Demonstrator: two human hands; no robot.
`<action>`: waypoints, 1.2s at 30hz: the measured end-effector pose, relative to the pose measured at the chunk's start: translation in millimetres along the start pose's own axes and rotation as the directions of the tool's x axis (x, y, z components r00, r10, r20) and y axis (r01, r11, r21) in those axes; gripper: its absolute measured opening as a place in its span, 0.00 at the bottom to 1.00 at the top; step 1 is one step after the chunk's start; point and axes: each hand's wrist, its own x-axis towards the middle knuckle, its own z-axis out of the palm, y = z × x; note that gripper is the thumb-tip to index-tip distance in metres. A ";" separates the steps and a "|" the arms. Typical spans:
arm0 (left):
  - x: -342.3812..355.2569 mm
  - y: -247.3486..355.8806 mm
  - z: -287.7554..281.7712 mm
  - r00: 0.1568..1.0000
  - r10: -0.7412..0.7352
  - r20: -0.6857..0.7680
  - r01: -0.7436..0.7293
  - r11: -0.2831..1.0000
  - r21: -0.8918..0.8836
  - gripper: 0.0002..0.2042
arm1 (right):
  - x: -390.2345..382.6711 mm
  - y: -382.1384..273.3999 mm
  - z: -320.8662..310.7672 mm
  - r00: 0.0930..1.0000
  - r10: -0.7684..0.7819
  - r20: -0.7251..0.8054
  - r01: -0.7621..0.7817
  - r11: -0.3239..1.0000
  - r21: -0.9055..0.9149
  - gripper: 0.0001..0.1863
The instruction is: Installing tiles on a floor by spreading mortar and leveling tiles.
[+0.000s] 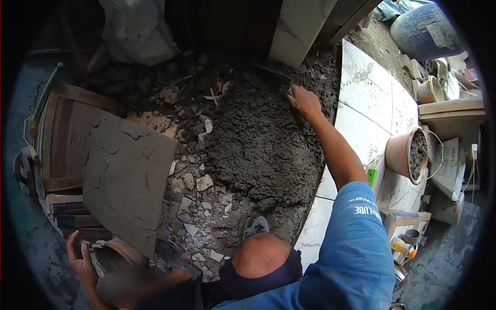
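My right hand (306, 102) is closed around the handle of a trowel at the far side of a spread of dark wet mortar (263, 144). The trowel's dark blade (273, 71) lies low over the mortar, near the foot of a marble-patterned tile panel (298, 31), and is hard to make out. At the lower left, my left hand (81, 262) has its fingers apart beside the rim of a bucket (124, 249). Whether it touches the rim is unclear. A large grey tile (126, 173), smeared with cement, leans between the bucket and a brown wooden panel (70, 137).
Broken rubble (199, 191) covers the ground left of the mortar. White marble-patterned floor tiles (364, 116) border its right side. Farther right stand a mortar-filled bucket (405, 155), cardboard boxes (449, 168) and a bottle (403, 247). A blue drum (426, 32) lies at the far right.
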 end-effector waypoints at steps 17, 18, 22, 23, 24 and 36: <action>12.4 21.5 8.6 0.998 -0.037 0.056 0.037 0.999 -0.001 0.16 | -172.2 30.8 -5.8 0.982 0.119 0.145 -0.131 0.988 0.077 0.21; 14.9 15.5 8.3 0.998 -0.042 0.054 0.042 0.999 -0.008 0.16 | -181.5 35.0 -7.3 0.976 0.155 0.153 -0.171 0.980 0.099 0.21; 39.2 -8.2 15.9 0.995 0.061 0.078 -0.070 0.990 0.121 0.18 | -148.9 104.2 -24.0 0.891 0.454 0.005 -0.447 0.877 0.178 0.20; 40.6 -6.7 17.3 0.995 0.059 0.082 -0.069 0.990 0.125 0.18 | -138.0 118.9 -29.2 0.887 0.459 -0.041 -0.449 0.881 0.149 0.20; 41.2 -2.7 20.0 0.995 0.055 0.087 -0.064 0.993 0.101 0.18 | -136.9 123.8 -28.2 0.891 0.452 -0.046 -0.441 0.885 0.152 0.20; 39.1 2.7 21.3 0.991 0.059 0.124 -0.067 0.996 0.064 0.17 | -277.4 62.0 -21.7 0.965 0.220 0.144 -0.238 0.964 0.116 0.19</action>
